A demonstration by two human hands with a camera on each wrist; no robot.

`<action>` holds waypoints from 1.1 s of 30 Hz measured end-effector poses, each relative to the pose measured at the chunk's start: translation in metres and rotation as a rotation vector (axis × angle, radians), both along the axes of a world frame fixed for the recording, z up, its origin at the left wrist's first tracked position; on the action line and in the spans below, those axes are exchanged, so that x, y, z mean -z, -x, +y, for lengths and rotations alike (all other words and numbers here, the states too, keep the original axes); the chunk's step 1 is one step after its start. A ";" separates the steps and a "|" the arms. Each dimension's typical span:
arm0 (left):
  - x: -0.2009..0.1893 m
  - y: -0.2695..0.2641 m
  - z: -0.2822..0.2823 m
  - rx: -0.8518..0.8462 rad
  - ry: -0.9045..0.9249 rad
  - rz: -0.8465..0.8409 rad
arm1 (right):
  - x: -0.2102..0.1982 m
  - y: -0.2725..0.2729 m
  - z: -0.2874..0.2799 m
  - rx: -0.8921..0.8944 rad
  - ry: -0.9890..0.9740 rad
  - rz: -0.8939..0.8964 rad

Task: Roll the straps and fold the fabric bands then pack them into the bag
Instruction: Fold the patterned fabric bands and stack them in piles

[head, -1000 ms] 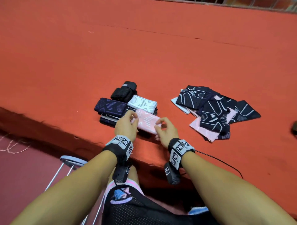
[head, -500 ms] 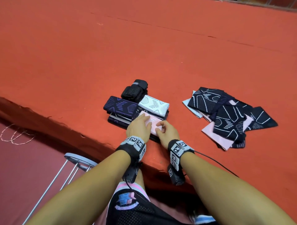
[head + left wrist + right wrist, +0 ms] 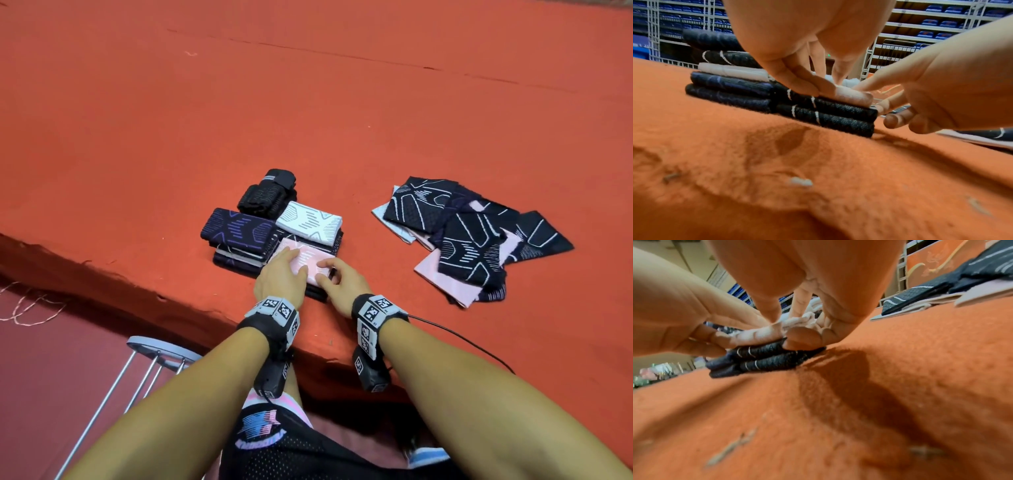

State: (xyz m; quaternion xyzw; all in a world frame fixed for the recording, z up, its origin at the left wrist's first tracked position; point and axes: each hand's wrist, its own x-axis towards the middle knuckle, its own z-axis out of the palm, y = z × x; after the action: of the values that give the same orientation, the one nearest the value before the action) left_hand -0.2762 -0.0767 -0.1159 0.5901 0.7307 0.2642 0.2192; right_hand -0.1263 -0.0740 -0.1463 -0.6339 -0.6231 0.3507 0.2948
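Two hands work on one folded pink band (image 3: 310,261), which lies on top of the near-right stack of folded bands (image 3: 274,240), close to the edge of the orange table (image 3: 308,120). The left hand (image 3: 281,279) presses it flat with straight fingers (image 3: 807,84). The right hand (image 3: 339,281) touches its near corner; in the right wrist view its thumb (image 3: 801,339) sits at the band's edge, but I cannot tell whether it pinches or only pushes. I judge the task about half done — several bands are folded and stacked, and rolled black straps (image 3: 269,195) lie behind them. A loose pile of unfolded bands (image 3: 469,236) waits well apart at the right, and no bag is visible.
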 end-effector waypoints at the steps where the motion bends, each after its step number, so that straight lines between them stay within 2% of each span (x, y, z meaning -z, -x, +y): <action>1: -0.004 -0.004 -0.003 -0.031 -0.030 -0.031 | -0.001 -0.004 -0.002 0.002 -0.001 0.021; 5: -0.017 -0.037 -0.009 -0.067 -0.129 -0.212 | -0.010 -0.030 -0.008 0.097 -0.069 0.047; 7: -0.023 -0.059 -0.007 -0.007 -0.154 -0.293 | -0.017 -0.048 -0.011 0.152 -0.067 0.081; 10: -0.028 -0.098 0.000 0.158 -0.170 -0.329 | -0.025 -0.080 -0.015 0.226 -0.061 0.090; 14: -0.024 -0.148 0.008 0.311 -0.126 -0.352 | -0.034 -0.134 -0.021 0.373 -0.069 0.077; 18: -0.011 -0.193 0.011 0.389 -0.015 -0.425 | -0.028 -0.180 -0.029 0.536 -0.068 0.071; 21: 0.003 -0.219 0.015 0.407 0.070 -0.438 | -0.010 -0.208 -0.035 0.615 -0.089 0.076; 26: 0.022 -0.252 0.021 0.404 0.182 -0.446 | -0.016 -0.241 -0.047 0.778 -0.105 0.085; 33: 0.041 -0.267 0.028 0.351 0.113 -0.389 | -0.001 -0.245 -0.044 0.782 -0.095 0.140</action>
State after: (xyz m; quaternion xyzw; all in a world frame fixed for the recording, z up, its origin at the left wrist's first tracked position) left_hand -0.0093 -0.0491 -0.1571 0.6328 0.5751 0.2894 0.4302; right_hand 0.1184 -0.1179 -0.1457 -0.7835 -0.3289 0.2253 0.4766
